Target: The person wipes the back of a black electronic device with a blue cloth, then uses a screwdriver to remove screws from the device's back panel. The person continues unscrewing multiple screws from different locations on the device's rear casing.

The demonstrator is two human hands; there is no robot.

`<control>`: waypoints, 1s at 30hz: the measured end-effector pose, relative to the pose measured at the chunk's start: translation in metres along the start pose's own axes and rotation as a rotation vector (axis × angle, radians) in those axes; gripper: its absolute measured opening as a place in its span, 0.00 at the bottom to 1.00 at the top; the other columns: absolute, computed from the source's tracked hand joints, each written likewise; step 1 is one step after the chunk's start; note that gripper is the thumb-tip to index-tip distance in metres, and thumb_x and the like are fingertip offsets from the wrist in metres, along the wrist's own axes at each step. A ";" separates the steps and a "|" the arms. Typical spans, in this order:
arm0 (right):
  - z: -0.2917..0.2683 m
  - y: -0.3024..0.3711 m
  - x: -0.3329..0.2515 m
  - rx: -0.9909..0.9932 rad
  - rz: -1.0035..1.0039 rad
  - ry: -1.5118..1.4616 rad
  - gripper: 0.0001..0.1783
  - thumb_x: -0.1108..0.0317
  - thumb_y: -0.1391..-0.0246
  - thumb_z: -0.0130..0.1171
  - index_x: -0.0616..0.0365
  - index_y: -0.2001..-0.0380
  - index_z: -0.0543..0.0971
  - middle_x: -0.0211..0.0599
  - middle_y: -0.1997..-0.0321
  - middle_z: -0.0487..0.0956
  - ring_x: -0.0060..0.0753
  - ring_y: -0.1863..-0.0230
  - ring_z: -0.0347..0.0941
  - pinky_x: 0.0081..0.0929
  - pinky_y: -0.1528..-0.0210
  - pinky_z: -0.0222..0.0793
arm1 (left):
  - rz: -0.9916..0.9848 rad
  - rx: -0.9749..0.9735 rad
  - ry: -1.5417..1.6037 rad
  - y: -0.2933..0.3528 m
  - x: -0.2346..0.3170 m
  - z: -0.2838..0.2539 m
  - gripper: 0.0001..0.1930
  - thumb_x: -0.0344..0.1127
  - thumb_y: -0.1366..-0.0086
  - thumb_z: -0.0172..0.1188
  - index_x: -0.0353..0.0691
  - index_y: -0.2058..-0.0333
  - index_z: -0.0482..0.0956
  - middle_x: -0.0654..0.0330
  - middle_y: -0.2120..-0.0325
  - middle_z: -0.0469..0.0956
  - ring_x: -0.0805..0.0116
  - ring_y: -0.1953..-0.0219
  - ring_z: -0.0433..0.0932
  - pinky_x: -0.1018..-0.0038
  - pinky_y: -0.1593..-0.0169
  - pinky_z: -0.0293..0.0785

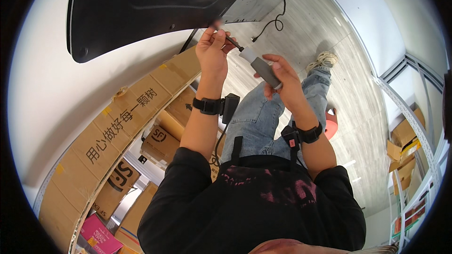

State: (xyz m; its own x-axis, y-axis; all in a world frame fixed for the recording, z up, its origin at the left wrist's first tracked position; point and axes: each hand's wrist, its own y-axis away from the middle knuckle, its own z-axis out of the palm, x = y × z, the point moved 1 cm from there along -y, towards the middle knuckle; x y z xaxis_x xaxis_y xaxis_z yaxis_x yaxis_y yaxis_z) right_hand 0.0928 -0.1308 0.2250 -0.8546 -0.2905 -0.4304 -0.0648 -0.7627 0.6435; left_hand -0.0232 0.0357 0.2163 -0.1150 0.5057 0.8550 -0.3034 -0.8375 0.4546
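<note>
A cordless screwdriver (264, 69) with a grey and white body and a long dark shaft slants up and left toward a large black panel (141, 16). My right hand (288, 81) holds its body loosely, index finger stretched along the far side and thumb on top. Closed in a pinch, my left hand (214, 49) steadies the front of the shaft close beside the panel's lower edge. The shaft's tip is blurred there, so whether it sits on a screw I cannot tell.
A black cable (281, 22) with a plug lies on the light wood-look floor (325, 30). At left stands a long cardboard box wall (125, 113) with several cartons behind it. A red stool (331, 124) is beside my leg, and metal shelving (416, 113) stands at right.
</note>
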 end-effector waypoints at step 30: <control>-0.003 -0.008 0.008 0.039 -0.127 0.153 0.25 0.75 0.51 0.58 0.54 0.47 0.68 0.34 0.59 0.73 0.26 0.67 0.73 0.21 0.74 0.66 | -0.041 0.013 0.011 -0.002 0.004 -0.001 0.10 0.31 0.36 0.55 0.38 0.56 0.74 0.61 0.71 0.78 0.68 0.70 0.79 0.74 0.66 0.77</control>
State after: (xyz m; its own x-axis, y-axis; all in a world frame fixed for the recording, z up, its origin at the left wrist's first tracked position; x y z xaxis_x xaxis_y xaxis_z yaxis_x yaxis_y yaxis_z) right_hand 0.0882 -0.1287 0.2142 -0.7503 -0.2802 -0.5988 -0.1897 -0.7764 0.6011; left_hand -0.0240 0.0393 0.2182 -0.1129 0.5418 0.8329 -0.2955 -0.8187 0.4924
